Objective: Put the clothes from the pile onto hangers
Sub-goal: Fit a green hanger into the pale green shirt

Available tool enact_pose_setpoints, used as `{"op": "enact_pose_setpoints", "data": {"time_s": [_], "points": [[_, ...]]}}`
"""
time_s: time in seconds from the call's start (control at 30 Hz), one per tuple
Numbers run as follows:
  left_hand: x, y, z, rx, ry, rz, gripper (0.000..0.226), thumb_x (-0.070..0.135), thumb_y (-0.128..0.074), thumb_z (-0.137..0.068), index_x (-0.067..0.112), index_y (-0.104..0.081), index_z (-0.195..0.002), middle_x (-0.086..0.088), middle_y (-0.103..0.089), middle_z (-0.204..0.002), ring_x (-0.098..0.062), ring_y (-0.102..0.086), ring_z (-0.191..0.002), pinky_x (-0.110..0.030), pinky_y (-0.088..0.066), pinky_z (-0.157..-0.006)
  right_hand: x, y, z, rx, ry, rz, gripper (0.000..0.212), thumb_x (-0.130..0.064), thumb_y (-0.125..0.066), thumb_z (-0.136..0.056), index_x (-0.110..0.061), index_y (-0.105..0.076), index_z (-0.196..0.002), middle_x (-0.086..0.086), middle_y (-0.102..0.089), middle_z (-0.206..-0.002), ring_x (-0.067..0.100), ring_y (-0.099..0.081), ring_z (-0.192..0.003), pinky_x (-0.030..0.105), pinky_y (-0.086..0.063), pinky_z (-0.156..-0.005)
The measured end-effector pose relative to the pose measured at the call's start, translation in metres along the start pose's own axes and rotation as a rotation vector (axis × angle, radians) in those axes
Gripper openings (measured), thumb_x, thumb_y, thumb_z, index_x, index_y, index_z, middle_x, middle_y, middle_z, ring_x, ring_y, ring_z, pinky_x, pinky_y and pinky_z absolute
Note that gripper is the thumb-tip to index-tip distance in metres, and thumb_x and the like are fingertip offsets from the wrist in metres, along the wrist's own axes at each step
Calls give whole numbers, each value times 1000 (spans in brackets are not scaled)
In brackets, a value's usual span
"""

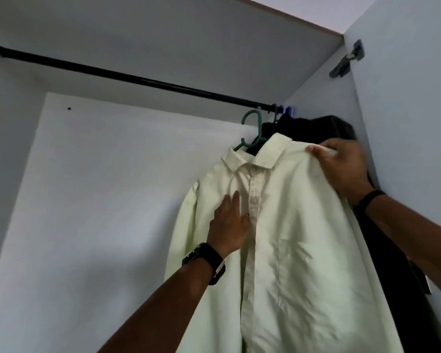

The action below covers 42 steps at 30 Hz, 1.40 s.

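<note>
A pale green button-up shirt point(290, 225) hangs on a teal plastic hanger point(255, 128), whose hook sits just below the black wardrobe rail point(138, 79). My right hand point(341, 166) grips the shirt's shoulder at the upper right, thumb on the front of the cloth. My left hand point(229, 222) lies flat with straight fingers on the shirt's chest, beside the button placket. Whether the hook touches the rail I cannot tell.
Dark clothes point(323, 128) hang on the same rail behind the shirt, against the wardrobe's right wall. A door hinge point(346, 62) is fixed at the upper right. The white back panel point(99, 187) fills the left.
</note>
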<state>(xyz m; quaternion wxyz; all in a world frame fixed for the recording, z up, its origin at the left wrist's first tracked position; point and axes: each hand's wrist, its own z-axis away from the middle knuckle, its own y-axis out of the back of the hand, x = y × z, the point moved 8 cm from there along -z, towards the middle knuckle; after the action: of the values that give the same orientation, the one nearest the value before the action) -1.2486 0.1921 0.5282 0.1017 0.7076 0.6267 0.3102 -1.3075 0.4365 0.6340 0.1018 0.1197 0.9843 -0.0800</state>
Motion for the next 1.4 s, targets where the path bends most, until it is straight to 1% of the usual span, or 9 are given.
{"op": "enact_pose_setpoints", "data": {"time_s": [0.23, 0.33, 0.43, 0.6, 0.77, 1.17, 1.3, 1.33, 1.4], "points": [[17, -14, -86, 85, -44, 100, 42, 45, -32, -98, 36, -36, -140, 3, -38, -144, -25, -31, -136, -56, -20, -111, 25, -36, -62, 127, 43, 33, 26, -29, -68, -85, -4, -73, -88, 17, -71, -90, 29, -63, -90, 24, -40, -76], [13, -33, -128, 58, -38, 76, 51, 52, -35, -95, 37, -30, -143, 3, -34, -148, -26, -29, -137, -54, -18, -112, 47, -54, -95, 176, 0, 38, 29, -28, -66, -86, 0, -71, -85, 21, -68, -85, 33, -60, -86, 24, -33, -68], [8, -54, -167, 38, -7, 100, 58, 54, -36, -94, 36, -22, -147, 2, -31, -150, -27, -30, -137, -52, -19, -112, 68, -75, -125, 198, -24, 46, 29, -27, -64, -87, 1, -69, -84, 24, -67, -87, 39, -59, -89, 31, -41, -75], [4, -84, -227, 50, -33, 157, 68, 39, -43, -96, 34, -2, -151, -3, -35, -149, -27, -36, -134, -51, -25, -110, 107, -113, -160, 218, -85, 46, 26, -26, -63, -87, 0, -69, -87, 25, -66, -95, 40, -60, -94, 35, -47, -81], [2, -105, -267, 40, -52, 69, 59, 16, -40, -95, 24, -19, -149, -7, -32, -143, -27, -38, -129, -45, -29, -108, 133, -148, -183, 219, -133, 70, 27, -27, -61, -89, -2, -68, -100, 25, -64, -107, 40, -59, -100, 35, -48, -84], [-18, -103, -308, 153, -105, 76, 38, 14, -42, -92, 5, -44, -129, -7, -39, -130, -27, -43, -121, -41, -37, -103, 134, -176, -194, 271, -58, 82, 22, -22, -58, -89, -3, -69, -94, 22, -65, -101, 39, -60, -97, 32, -48, -81], [-19, -96, -317, 144, -95, 116, 13, 19, -39, -87, 12, -47, -95, -4, -41, -110, -29, -47, -114, -40, -40, -99, 125, -183, -208, 228, -28, 125, 21, -20, -56, -90, -2, -66, -92, 22, -62, -104, 40, -59, -98, 32, -46, -78], [-18, -96, -319, 128, -97, 118, 15, 15, -40, -90, 12, -50, -101, -5, -42, -114, -28, -47, -116, -39, -40, -99, 120, -185, -212, 218, -14, 144, 20, -18, -56, -90, -1, -65, -92, 22, -61, -105, 40, -59, -97, 33, -47, -78], [-18, -97, -322, 89, -99, 128, 42, 13, -41, -93, 12, -42, -135, -8, -42, -130, -27, -44, -124, -34, -39, -102, 110, -192, -221, 174, 20, 206, 18, -14, -55, -90, 1, -62, -99, 24, -58, -111, 41, -58, -102, 36, -48, -83]]}}
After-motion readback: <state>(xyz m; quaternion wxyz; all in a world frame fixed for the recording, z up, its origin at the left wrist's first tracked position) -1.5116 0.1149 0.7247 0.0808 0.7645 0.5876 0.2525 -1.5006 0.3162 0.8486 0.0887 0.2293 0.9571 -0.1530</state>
